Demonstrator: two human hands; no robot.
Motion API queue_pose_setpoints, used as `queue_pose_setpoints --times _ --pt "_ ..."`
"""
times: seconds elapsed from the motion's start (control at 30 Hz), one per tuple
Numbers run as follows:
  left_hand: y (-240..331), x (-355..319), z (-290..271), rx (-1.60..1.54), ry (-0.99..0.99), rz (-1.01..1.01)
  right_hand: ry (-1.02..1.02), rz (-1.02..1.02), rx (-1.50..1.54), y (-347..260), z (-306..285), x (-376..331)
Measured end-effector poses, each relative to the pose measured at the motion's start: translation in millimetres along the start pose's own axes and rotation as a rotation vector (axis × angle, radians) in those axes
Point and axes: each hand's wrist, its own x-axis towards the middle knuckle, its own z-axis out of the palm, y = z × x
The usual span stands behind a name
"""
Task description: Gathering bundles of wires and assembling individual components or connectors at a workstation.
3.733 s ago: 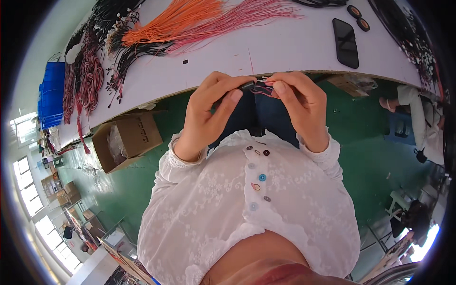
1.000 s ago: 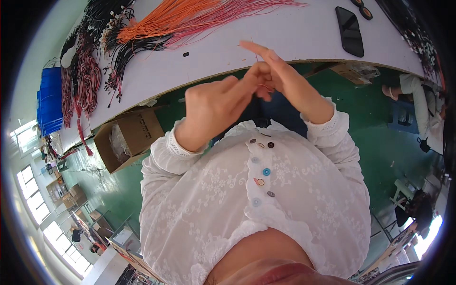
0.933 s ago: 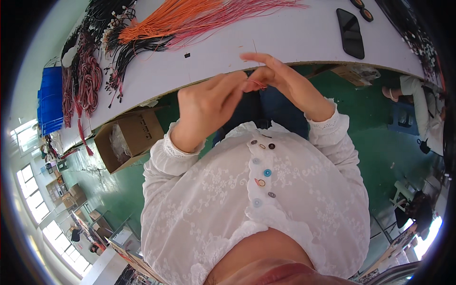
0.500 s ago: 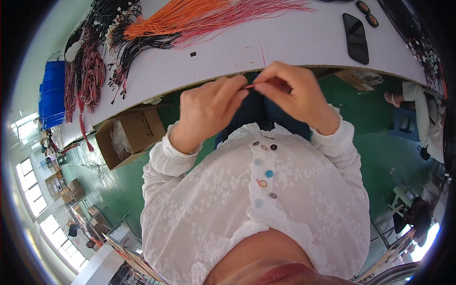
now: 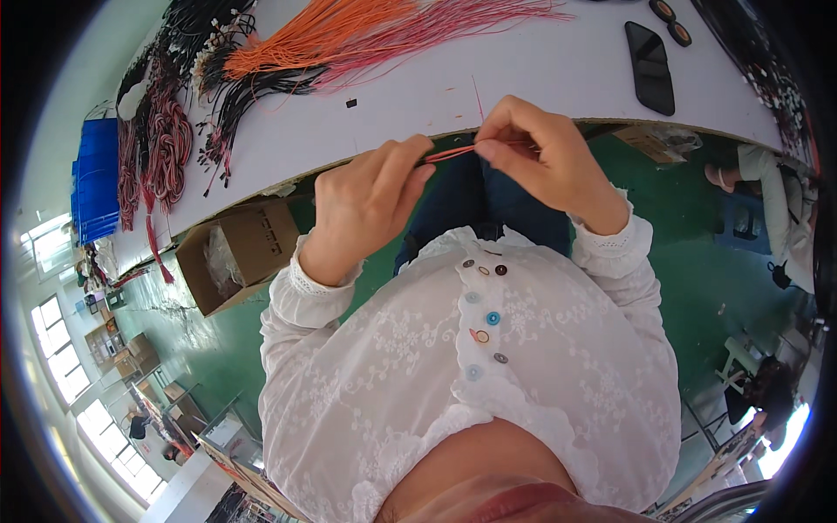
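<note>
In the head view, the fingers of the left hand point(image 5: 370, 196) and right hand point(image 5: 536, 152) pinch the red wires point(image 5: 451, 154) near the bench point(image 5: 392, 118) edge, apparently for straightening, which calls for steady grip, their long axis running sideways, slightly rising rightward.

The held red wires point(image 5: 450, 154) look smooth and plastic-coated, though they are too small in view to be certain. The orange wires point(image 5: 314, 37) have a matt plastic skin. The tabletop point(image 5: 397, 106) is smooth, the phone point(image 5: 650, 74) glossy like glass. The box point(image 5: 263, 240) is matt cardboard, the bag point(image 5: 220, 260) inside crinkled clear plastic. The floor point(image 5: 225, 357) shines; the blouse point(image 5: 384, 349) is thin, flower-patterned cloth.
</note>
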Motion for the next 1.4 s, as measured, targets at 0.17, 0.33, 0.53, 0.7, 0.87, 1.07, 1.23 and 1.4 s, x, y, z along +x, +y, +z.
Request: queue_pose_setpoints --times 0.17,0.33,0.53,0.7,0.87,1.07,1.23,1.4 --pt "1.3 3.6 6.8 -0.018 0.002 0.01 -0.05 0.046 0.366 1.1 10.7 3.7" --pt "-14.6 -10.7 0.0 -0.094 0.094 -0.156 -0.011 0.142 0.531 30.2 -3.6 -14.9" --pt "1.2 -4.8 10.0 -0.086 0.044 -0.056 0.04 0.007 0.06 9.4 3.8 -4.5" --pt "0.2 2.5 10.1 -0.036 0.04 -0.011 -0.021 0.08 0.402 7.2 14.7 -2.1" --pt "-5.8 -9.4 5.2 -0.065 -0.021 -0.088 0.001 0.081 0.314 23.5 -4.5 -16.7" --pt "5.3 5.3 9.6 -0.047 0.003 0.008 -0.066 -0.032 0.057 -2.1 7.7 -1.5" --pt "-5.4 -4.2 9.7 -0.004 0.021 -0.035 -0.054 0.156 0.366 21.5 0.4 -11.2" --pt "-0.8 -2.1 13.9 -0.071 0.017 -0.002 -0.032 0.067 0.155 9.6 -0.2 -6.1"
